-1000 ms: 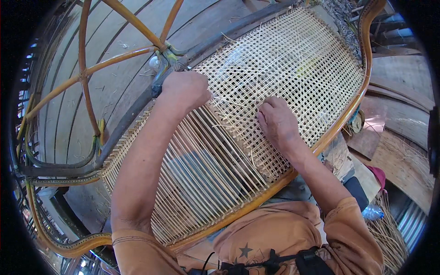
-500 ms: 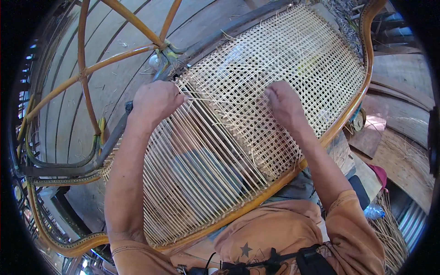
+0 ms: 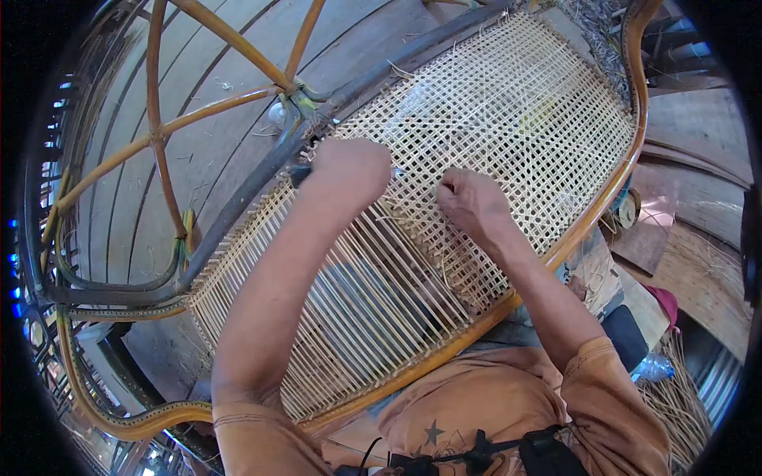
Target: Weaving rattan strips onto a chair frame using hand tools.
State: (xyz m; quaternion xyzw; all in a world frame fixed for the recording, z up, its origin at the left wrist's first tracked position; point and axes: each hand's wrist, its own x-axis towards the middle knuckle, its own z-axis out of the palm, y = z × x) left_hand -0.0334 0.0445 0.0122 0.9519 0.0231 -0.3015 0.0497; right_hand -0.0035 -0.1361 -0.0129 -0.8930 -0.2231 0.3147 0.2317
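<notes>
A rattan frame (image 3: 444, 349) lies across my lap, its panel strung with pale cane. On the right the cane forms an open lattice (image 3: 540, 119); on the left only parallel strands (image 3: 349, 317) span it. My left hand (image 3: 353, 170) is closed round a dark-handled tool (image 3: 299, 174) over the lattice's upper left edge. A thin metal tip shows past the fingers, pointing right. Close by, my right hand (image 3: 476, 202) rests over the lattice with fingers curled together; what they pinch, if anything, is hidden. Loose cane ends stick out along the lattice's left border.
Curved rattan poles (image 3: 214, 107) of the same piece rise at the upper left above a plank floor (image 3: 214, 40). To the right lie wooden boards (image 3: 698, 270), a round tin (image 3: 627, 208), a plastic bottle (image 3: 653, 367) and a bundle of cane strips (image 3: 675, 397).
My left hand has moved right, from the panel's far edge to over the lattice, with the tool in it. My right hand has shifted a little left and toward me.
</notes>
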